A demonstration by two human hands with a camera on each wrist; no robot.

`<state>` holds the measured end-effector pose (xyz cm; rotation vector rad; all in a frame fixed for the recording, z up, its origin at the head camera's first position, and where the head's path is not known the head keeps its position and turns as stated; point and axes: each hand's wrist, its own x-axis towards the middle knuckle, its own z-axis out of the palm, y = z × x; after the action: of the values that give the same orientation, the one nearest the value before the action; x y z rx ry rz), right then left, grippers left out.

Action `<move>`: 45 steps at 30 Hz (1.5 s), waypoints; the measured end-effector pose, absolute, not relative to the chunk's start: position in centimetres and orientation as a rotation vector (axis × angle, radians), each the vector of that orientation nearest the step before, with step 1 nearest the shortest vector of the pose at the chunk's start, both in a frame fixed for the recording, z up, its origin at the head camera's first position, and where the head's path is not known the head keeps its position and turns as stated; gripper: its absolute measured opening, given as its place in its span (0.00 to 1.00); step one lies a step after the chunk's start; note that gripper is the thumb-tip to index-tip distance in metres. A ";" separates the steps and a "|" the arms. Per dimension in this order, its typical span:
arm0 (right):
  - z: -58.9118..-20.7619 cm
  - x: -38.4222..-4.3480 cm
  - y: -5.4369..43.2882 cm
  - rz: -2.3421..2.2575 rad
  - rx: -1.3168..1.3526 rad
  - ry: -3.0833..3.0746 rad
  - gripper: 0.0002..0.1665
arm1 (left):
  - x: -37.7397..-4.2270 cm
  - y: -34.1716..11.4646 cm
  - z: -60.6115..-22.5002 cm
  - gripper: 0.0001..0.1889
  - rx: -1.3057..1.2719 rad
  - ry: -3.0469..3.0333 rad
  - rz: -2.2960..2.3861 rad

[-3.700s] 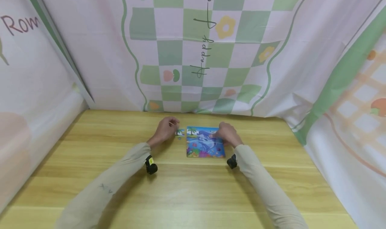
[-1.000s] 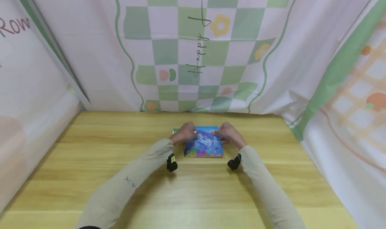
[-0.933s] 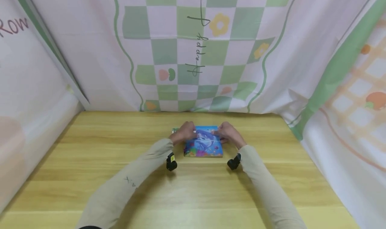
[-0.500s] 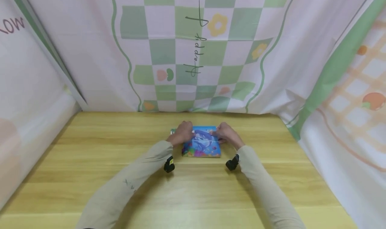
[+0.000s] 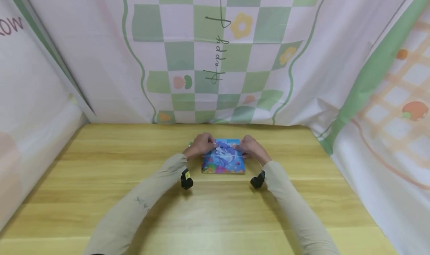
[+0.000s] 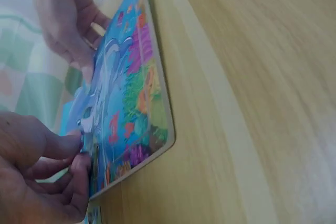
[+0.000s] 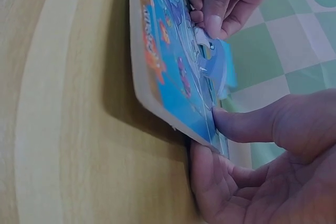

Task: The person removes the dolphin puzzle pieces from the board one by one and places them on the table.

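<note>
A flat jigsaw puzzle board [image 5: 223, 164] with a dolphin and sea picture lies near the back of the table. My left hand [image 5: 200, 143] is over its upper left part, thumb and fingers pinching a blue puzzle piece [image 7: 216, 64] with the dolphin's eye. In the right wrist view that piece is tilted up from the board. My right hand [image 5: 251, 146] grips the board's right edge, thumb [image 7: 247, 124] on top and fingers underneath. On that side the board's edge stands raised over its shadow.
Part of a loose puzzle piece [image 6: 94, 215] shows beside the board, mostly hidden by my left hand. Wood-grain table [image 5: 215, 210] runs toward me. A checked curtain [image 5: 208, 61] hangs right behind the board.
My left hand has come rightward from beside the board onto its upper left part. In the last half second it has drawn up a piece there. My right hand keeps its grip.
</note>
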<state>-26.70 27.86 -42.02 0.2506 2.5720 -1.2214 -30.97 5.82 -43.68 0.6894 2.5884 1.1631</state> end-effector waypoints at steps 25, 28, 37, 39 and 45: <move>-42.0 -26.7 28.7 -1.251 0.198 2.548 0.29 | -31.9 0.4 -42.5 0.19 0.421 2.061 1.857; -41.9 -26.8 28.4 -1.237 0.240 2.537 0.26 | -31.9 -1.3 -42.6 0.22 0.399 2.021 1.883; -42.0 -27.0 28.1 -1.210 0.254 2.535 0.24 | -32.1 -5.8 -42.8 0.23 0.416 2.069 1.835; -42.1 -27.1 28.1 -1.212 0.248 2.537 0.24 | -32.1 -6.6 -42.9 0.23 0.404 2.089 1.829; -42.0 -27.0 28.1 -1.226 0.240 2.528 0.26 | -32.1 -8.3 -43.4 0.23 0.343 2.064 1.823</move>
<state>-27.03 28.11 -42.00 0.2399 2.5276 -1.2260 -32.09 -8.33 -43.42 0.3430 2.0644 1.8227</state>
